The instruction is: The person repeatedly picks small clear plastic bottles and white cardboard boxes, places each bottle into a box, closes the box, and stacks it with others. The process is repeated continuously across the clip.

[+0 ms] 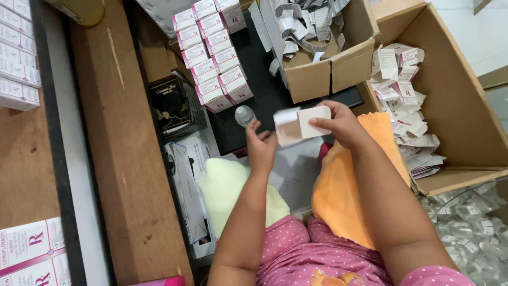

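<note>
My right hand (341, 124) grips a small white carton (301, 124) with its end flap open toward the left. My left hand (260, 144) holds a small clear plastic bottle (244, 115) just left of the carton's open end. Both hands hover over a dark tray (254, 79) above my lap. Two rows of finished white-and-pink cartons (214, 53) stand on the tray beyond my left hand.
A small cardboard box of folded paper leaflets (317, 47) sits ahead. A big cardboard box with flat cartons (407, 106) lies to the right, clear bottles in plastic (471, 222) below it. A pale yellow cloth (227, 185) and an orange cloth (344, 185) cover my lap. Wooden shelf (116, 159) at left.
</note>
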